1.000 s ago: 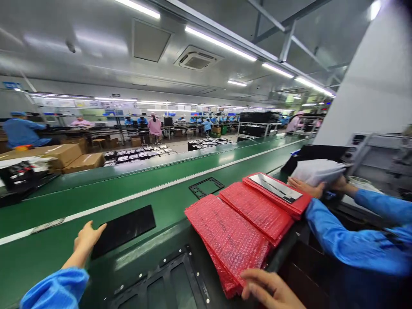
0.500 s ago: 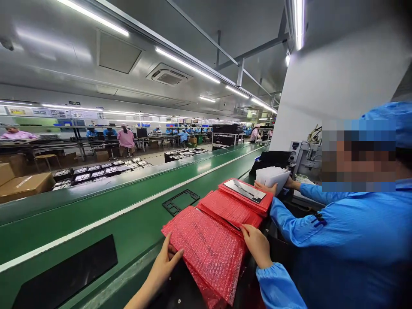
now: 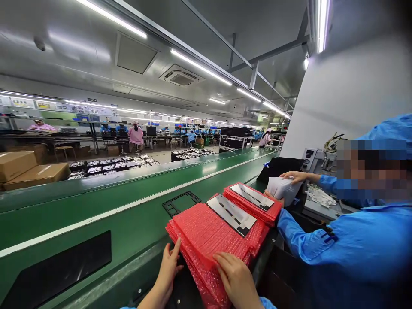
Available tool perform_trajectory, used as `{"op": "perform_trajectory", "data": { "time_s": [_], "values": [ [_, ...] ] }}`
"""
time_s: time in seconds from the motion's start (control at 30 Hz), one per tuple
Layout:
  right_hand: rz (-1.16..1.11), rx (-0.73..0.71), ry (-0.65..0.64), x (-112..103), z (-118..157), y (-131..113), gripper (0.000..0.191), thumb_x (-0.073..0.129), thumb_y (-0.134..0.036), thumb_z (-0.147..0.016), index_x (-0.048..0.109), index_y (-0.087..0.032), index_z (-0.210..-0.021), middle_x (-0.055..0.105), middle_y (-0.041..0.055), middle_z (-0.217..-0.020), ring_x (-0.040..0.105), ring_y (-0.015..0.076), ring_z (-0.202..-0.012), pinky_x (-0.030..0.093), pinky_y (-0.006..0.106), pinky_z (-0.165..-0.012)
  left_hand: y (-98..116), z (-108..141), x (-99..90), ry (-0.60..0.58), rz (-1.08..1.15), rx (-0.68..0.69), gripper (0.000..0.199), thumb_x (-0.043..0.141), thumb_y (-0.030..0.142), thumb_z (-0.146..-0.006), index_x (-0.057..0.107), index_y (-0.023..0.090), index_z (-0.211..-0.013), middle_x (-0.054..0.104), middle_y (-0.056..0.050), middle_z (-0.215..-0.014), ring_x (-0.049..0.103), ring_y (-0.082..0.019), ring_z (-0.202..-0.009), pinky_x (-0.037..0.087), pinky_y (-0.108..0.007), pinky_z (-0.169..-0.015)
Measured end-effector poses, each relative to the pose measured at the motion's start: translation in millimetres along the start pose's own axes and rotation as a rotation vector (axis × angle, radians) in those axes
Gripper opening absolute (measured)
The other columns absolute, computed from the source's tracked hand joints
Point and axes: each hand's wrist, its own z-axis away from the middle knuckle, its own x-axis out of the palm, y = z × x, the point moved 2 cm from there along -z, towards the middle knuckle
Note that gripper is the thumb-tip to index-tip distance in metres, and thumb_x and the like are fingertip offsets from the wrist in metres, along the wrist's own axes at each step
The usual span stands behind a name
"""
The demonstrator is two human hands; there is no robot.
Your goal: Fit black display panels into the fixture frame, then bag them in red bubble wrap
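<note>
Pink bubble-wrap sleeves (image 3: 196, 227) lie in a fanned pile at the near edge of the green conveyor. My left hand (image 3: 169, 266) is at the pile's left edge, fingers apart. The fingers of my right hand (image 3: 233, 274) pinch the near edge of the top sleeve. A flat white-and-black panel (image 3: 233, 214) rests on the sleeves beyond my hands. Farther back, a similar panel (image 3: 251, 196) lies on another sleeve stack. A black frame (image 3: 180, 203) sits on the conveyor behind the pile.
A co-worker in blue (image 3: 360, 240) at the right holds a stack of white sheets (image 3: 283, 189). A black plate (image 3: 64, 266) lies on the conveyor (image 3: 135, 219) at left. Cardboard boxes (image 3: 38, 174) and trays stand beyond it.
The nearer panel now lies uncovered on the sleeves. My right hand has moved nearer to me and to the left, onto the top sleeve's edge. The co-worker's hand has moved atop the white sheets.
</note>
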Motion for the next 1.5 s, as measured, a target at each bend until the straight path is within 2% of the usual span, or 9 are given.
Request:
{"op": "perform_trajectory", "data": {
  "time_s": [0.1, 0.17, 0.23, 0.33, 0.53, 0.7, 1.17, 1.33, 1.5],
  "values": [
    [-0.008, 0.003, -0.147, -5, 7, -17, 0.035, 0.062, -0.041, -0.084, 0.069, -0.025, -0.115, 0.068, 0.0093, -0.12, 0.062, 0.0319, -0.108, 0.047, 0.045, -0.095, -7, 18, 9.0, -0.204, 0.113, -0.132, 0.069, 0.058, 0.066, -0.075, 0.047, 0.022, -0.128, 0.056, -0.014, -0.129, 0.058, -0.025, -0.103, 0.047, -0.031, -0.069],
    [-0.059, -0.025, -0.2, -15, 2, -17, 0.066, 0.076, -0.059, -0.064, 0.066, -0.025, -0.121, 0.063, 0.0123, -0.128, 0.057, 0.0372, -0.115, 0.044, 0.049, -0.098, -6, 26, 15.6, -0.285, 0.145, -0.129, 0.055, 0.056, 0.062, -0.079, 0.055, 0.024, -0.119, 0.058, -0.012, -0.13, 0.059, -0.025, -0.106, 0.048, -0.031, -0.072],
    [-0.13, -0.078, -0.192, -26, -13, -8, 0.08, 0.073, -0.068, -0.059, 0.062, -0.025, -0.126, 0.058, 0.0122, -0.134, 0.053, 0.0356, -0.122, 0.04, 0.046, -0.104, -2, 30, 21.6, -0.258, 0.167, -0.124, 0.047, 0.054, 0.056, -0.084, 0.058, 0.024, -0.117, 0.061, -0.011, -0.129, 0.059, -0.025, -0.109, 0.048, -0.032, -0.074],
    [-0.097, -0.023, -0.129, -32, -50, 23, 0.056, 0.051, -0.057, -0.087, 0.058, -0.022, -0.129, 0.057, 0.0102, -0.136, 0.049, 0.0255, -0.128, 0.034, 0.038, -0.109, 5, 35, 32.6, -0.184, 0.204, -0.149, 0.038, 0.049, 0.047, -0.09, 0.057, 0.022, -0.119, 0.062, -0.01, -0.129, 0.06, -0.024, -0.113, 0.049, -0.033, -0.079],
    [-0.029, 0.088, -0.218, 5, -89, 60, 0.06, 0.055, -0.045, -0.085, 0.051, -0.011, -0.135, 0.055, 0.0199, -0.136, 0.049, 0.0319, -0.127, 0.036, 0.045, -0.107, 11, 40, 46.4, -0.085, 0.306, -0.189, 0.034, 0.053, 0.03, -0.091, 0.056, 0.017, -0.122, 0.067, -0.012, -0.12, 0.065, -0.023, -0.106, 0.05, -0.035, -0.088],
    [-0.01, 0.116, -0.247, 20, -81, 55, 0.071, 0.058, -0.051, -0.081, 0.045, -0.014, -0.14, 0.043, 0.0175, -0.146, 0.037, 0.0321, -0.136, 0.029, 0.044, -0.111, 0, 29, 40.0, -0.09, 0.399, -0.174, 0.033, 0.058, 0.022, -0.087, 0.057, 0.013, -0.119, 0.072, -0.014, -0.11, 0.069, -0.025, -0.098, 0.053, -0.036, -0.086],
    [-0.036, 0.169, -0.242, 18, -96, 55, 0.071, 0.062, -0.046, -0.077, 0.049, -0.007, -0.135, 0.059, 0.0219, -0.128, 0.053, 0.0349, -0.119, 0.036, 0.044, -0.102, -12, 12, 25.3, -0.057, 0.318, -0.289, 0.033, 0.061, 0.028, -0.086, 0.058, 0.012, -0.115, 0.075, -0.009, -0.082, 0.069, -0.02, -0.063, 0.052, -0.032, -0.067],
    [-0.137, 0.155, -0.187, 22, -92, 43, 0.063, 0.064, -0.038, -0.075, 0.055, -0.007, -0.129, 0.059, 0.0233, -0.124, 0.05, 0.0377, -0.119, 0.032, 0.048, -0.103, -14, 21, 23.9, -0.215, 0.459, -0.352, 0.042, 0.058, 0.024, -0.087, 0.053, 0.006, -0.125, 0.075, -0.016, -0.093, 0.072, -0.025, -0.083, 0.053, -0.036, -0.08],
    [-0.358, 0.107, -0.178, 26, -80, 19, 0.063, 0.065, -0.037, -0.074, 0.053, -0.013, -0.132, 0.057, 0.019, -0.13, 0.048, 0.034, -0.123, 0.031, 0.047, -0.106, -5, 32, -6.1, -0.181, 0.494, -0.407, 0.047, 0.057, 0.014, -0.085, 0.049, 0.0, -0.13, 0.075, -0.019, -0.091, 0.071, -0.031, -0.09, 0.053, -0.043, -0.087]
  ]
}}
